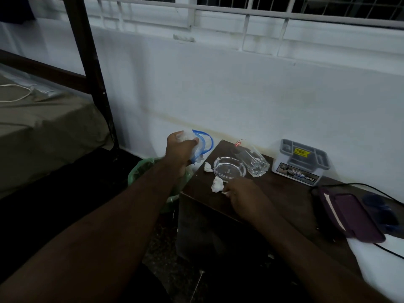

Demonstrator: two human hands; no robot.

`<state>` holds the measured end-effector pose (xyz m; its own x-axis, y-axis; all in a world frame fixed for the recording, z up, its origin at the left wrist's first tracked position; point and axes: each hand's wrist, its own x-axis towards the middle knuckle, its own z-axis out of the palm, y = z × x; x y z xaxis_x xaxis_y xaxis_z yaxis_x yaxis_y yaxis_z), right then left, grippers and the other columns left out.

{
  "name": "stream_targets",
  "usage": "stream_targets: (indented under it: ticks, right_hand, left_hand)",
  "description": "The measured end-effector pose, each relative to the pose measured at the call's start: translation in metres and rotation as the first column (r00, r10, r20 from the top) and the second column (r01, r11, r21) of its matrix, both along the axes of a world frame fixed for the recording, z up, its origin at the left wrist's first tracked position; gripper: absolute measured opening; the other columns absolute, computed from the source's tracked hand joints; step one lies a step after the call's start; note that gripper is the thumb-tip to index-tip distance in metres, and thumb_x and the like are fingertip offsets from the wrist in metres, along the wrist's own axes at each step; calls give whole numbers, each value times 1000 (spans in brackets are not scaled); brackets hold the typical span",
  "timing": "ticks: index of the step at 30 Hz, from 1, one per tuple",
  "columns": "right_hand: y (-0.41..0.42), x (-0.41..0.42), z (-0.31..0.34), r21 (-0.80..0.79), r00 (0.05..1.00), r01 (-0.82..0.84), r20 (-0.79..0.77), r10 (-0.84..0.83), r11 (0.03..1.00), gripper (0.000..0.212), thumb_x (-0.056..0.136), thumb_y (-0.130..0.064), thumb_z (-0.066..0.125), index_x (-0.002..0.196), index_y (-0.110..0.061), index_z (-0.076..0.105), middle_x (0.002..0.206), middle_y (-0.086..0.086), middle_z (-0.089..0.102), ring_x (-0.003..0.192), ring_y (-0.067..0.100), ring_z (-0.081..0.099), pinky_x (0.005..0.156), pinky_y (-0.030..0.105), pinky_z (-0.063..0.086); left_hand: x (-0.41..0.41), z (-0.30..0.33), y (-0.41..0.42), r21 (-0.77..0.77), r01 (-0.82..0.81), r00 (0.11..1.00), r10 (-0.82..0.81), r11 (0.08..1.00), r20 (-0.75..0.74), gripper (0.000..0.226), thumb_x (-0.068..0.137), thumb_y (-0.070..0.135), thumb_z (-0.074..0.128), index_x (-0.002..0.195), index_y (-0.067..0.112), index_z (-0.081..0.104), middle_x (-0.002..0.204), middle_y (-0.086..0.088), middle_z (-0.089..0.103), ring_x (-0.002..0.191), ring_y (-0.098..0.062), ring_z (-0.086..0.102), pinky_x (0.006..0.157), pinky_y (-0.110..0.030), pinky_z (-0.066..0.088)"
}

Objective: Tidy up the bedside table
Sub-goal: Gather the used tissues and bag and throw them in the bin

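My left hand (178, 147) grips a clear plastic bag with a blue zip strip (203, 142), held above a bin lined with a green bag (140, 171) beside the dark wooden bedside table (273, 193). My right hand (242, 193) rests on the table's front left part and pinches a small white scrap at its fingertips. A crumpled white tissue (217, 184) lies just left of that hand, and a smaller white piece (207, 166) lies near the table's left edge. A glass ashtray (229, 170) sits behind them.
A glass tumbler (254, 161) lies beside the ashtray. A grey-lidded plastic box (300, 162) stands by the wall. A purple phone case (349, 215), dark sunglasses (381, 212), a black cable and white paper (380, 259) occupy the right. The bed (43, 127) is on the left.
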<state>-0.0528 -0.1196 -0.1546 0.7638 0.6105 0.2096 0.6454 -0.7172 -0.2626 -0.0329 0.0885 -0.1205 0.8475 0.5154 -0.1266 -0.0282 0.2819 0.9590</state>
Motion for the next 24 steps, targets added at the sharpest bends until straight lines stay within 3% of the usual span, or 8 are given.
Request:
stream_targets:
  ticks: [3,6,8,12,15,18,21,24]
  right_hand:
    - [10,7,12,75,998,-20,57,16,997,25,89,-11,55,108,-20,69,111,4,67,104,21,60,87,31,46]
    - [28,8,11,65,993,-108,62,104,992,40,90,-10,52,125,-27,60,123,3,61,115,21,54,93,37,47]
    - [36,6,2,-44,985,-162,58,165,986,45,90,-12,49,131,-29,55,127,2,57,116,22,53,92,37,48]
    - [42,14,-10,-140,980,-175,67,185,975,36,86,-8,49,115,-20,66,113,3,64,104,21,60,83,29,48]
    - [46,24,-4,-180,990,-122,41,131,976,24,86,-7,55,101,-18,71,100,3,68,91,17,65,75,26,49]
    - [55,37,16,-93,995,-92,34,95,991,16,82,-11,59,92,-21,67,93,0,67,88,18,62,76,29,49]
    - [71,55,35,-53,995,-64,75,68,997,33,77,-12,63,107,-23,63,95,-2,61,92,18,58,77,33,49]
    - [88,72,36,-261,998,-33,41,46,965,36,82,-9,60,117,-11,60,114,12,61,109,28,59,88,34,49]
  left_hand:
    - [-2,0,6,14,-4,1000,4,1000,-5,48,87,4,67,129,-3,46,133,-32,47,98,-46,61,70,-55,60]
    - [-5,0,10,2,11,1000,-11,1000,21,38,88,1,64,123,-7,50,119,-33,53,63,-39,67,45,-32,55]
    - [-7,-1,13,-10,20,1000,-20,1000,20,36,89,0,63,121,-7,50,116,-35,54,51,-35,64,39,-26,50]
    - [-7,-3,21,-30,9,1000,-9,1000,13,43,89,1,64,128,-5,46,129,-36,49,71,-42,60,38,-26,49]
    - [-7,-5,27,-23,7,1000,-6,1000,3,41,89,2,65,126,-3,48,127,-35,51,72,-42,60,36,-24,48]
    - [-3,-10,33,-38,-23,1000,23,999,-8,41,88,2,66,125,-1,50,124,-31,53,72,-38,63,40,-27,52]
    - [1,-13,38,-67,-44,999,43,997,-16,40,86,3,68,124,1,53,124,-28,54,80,-40,64,43,-30,54]
    - [4,-18,41,-103,-62,998,59,993,-26,46,84,3,70,126,3,52,127,-26,53,95,-45,62,45,-31,55]
